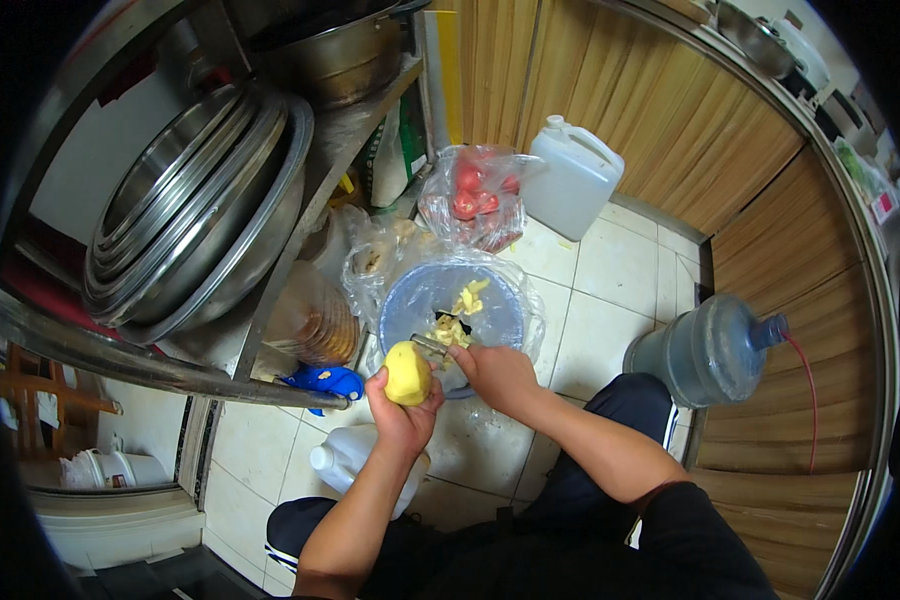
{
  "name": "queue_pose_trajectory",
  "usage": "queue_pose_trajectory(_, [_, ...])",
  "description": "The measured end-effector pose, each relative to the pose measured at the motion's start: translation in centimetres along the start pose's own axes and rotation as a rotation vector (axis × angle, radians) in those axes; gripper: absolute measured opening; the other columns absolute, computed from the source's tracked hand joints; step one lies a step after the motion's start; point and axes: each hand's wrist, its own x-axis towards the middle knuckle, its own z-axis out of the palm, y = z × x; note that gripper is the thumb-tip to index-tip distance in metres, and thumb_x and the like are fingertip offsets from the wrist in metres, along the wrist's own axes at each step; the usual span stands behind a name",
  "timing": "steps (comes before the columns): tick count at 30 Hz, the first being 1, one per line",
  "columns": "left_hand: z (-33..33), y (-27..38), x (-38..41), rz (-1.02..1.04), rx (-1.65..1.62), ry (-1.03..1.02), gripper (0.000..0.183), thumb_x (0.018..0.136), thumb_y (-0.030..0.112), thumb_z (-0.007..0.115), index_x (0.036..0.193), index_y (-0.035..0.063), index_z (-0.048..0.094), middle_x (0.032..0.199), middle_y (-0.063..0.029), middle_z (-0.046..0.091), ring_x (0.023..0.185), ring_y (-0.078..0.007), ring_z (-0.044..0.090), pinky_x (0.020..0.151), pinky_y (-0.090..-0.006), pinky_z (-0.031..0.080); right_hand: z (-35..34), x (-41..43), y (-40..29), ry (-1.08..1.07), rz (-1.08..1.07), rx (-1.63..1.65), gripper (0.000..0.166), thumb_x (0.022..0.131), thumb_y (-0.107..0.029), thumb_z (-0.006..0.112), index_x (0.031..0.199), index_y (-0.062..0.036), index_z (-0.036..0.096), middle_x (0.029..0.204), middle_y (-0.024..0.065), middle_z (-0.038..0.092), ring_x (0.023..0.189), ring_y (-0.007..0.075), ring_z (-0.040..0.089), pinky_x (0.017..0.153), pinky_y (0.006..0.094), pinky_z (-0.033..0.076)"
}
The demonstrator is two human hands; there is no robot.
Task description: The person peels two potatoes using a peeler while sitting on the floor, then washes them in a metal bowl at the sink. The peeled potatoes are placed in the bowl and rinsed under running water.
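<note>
A peeled yellow potato (pixel 407 375) rests in my left hand (pixel 407 420), fingers wrapped around its lower side. My right hand (pixel 497 375) grips a metal peeler (pixel 429 344), whose head lies close to the potato's upper right side; whether it touches cannot be told. Both hands are over the near rim of a blue round bin (pixel 412 300) lined with a clear plastic bag (pixel 531 300). Pale yellow peelings (pixel 469 298) lie inside the bin, some on its far wall and more near its middle.
Behind the bin stand a bag of red tomatoes (pixel 472 199) and a white plastic jug (pixel 574 176). A large blue water bottle (pixel 701 352) lies at right. To the left, a metal shelf (pixel 285 300) carries stacked steel basins (pixel 202 217). Another plastic jug (pixel 367 457) is beneath my left forearm.
</note>
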Motion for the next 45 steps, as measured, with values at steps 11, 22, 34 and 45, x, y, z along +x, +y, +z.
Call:
queue_pose_trajectory(11, [-3.0, 0.0, 1.3, 0.065, 0.16, -0.141, 0.04, 0.084, 0.043, 0.054, 0.112, 0.0149, 0.053, 0.095, -0.0071, 0.062, 0.068, -0.0209, 0.056, 0.056, -0.0318, 0.043, -0.3, -0.3, -0.3, 0.039, -0.061, -0.076, 0.049, 0.101, -0.043, 0.043, 0.076, -0.0062, 0.064, 0.067, 0.0178, 0.064, 0.063, 0.0399, 0.063, 0.057, 0.0493, 0.049])
queue_pose_trajectory(22, [-0.8, 0.9, 0.9, -0.098, 0.037, 0.07, 0.053, 0.09, 0.056, 0.044, 0.109, 0.0108, 0.062, 0.095, -0.0079, 0.066, 0.082, -0.0256, 0.065, 0.065, -0.0359, 0.053, 0.0, -1.4, -1.7, 0.112, -0.17, 0.222, 0.049, 0.101, -0.044, 0.042, 0.077, -0.0073, 0.064, 0.065, 0.0173, 0.065, 0.059, 0.0382, 0.063, 0.054, 0.049, 0.049])
queue_pose_trajectory(34, [-1.7, -0.5, 1.0, -0.039, -0.039, 0.141, 0.048, 0.091, 0.049, 0.043, 0.111, 0.0086, 0.06, 0.095, -0.0113, 0.065, 0.083, -0.0267, 0.064, 0.068, -0.0373, 0.053, 0.7, -0.1, -1.1, 0.063, -0.075, -0.062, 0.054, 0.101, -0.047, 0.04, 0.074, -0.0082, 0.066, 0.068, 0.0147, 0.067, 0.059, 0.033, 0.067, 0.052, 0.0455, 0.052])
queue_pose_trajectory(45, [-1.2, 0.9, 1.4, -0.059, -0.022, -0.068, 0.059, 0.091, 0.057, 0.038, 0.114, 0.0068, 0.059, 0.098, -0.0143, 0.066, 0.073, -0.0278, 0.06, 0.065, -0.0359, 0.052, -0.8, 0.1, -0.3, 0.02, 0.012, 0.122, 0.052, 0.102, -0.043, 0.039, 0.079, -0.0035, 0.064, 0.071, 0.0201, 0.065, 0.07, 0.0409, 0.064, 0.062, 0.0497, 0.05])
